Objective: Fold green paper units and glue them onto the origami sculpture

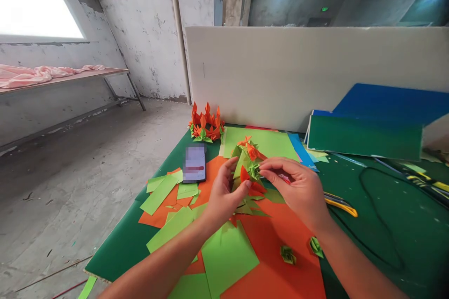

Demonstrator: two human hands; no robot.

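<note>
My left hand (228,184) is closed around the left side of an orange and green folded paper crown (242,163), its thumb pressed on an orange point. From the right, my right hand (298,187) pinches a small green paper rosette (255,171) against the crown's side. Whether the rosette is fixed there I cannot tell. Two more green paper rosettes, one (288,254) on the orange sheet and another (316,247) beside my right wrist, lie near the front. A finished-looking orange and green paper crown (206,124) stands at the table's back left corner.
A phone (195,163) lies on the green table (119,243). Green paper pieces (228,252) and orange sheets (273,229) spread under my hands. A yellow-handled tool (342,204) and a dark cable (379,224) lie right. Blue and green boards (365,135) lean behind.
</note>
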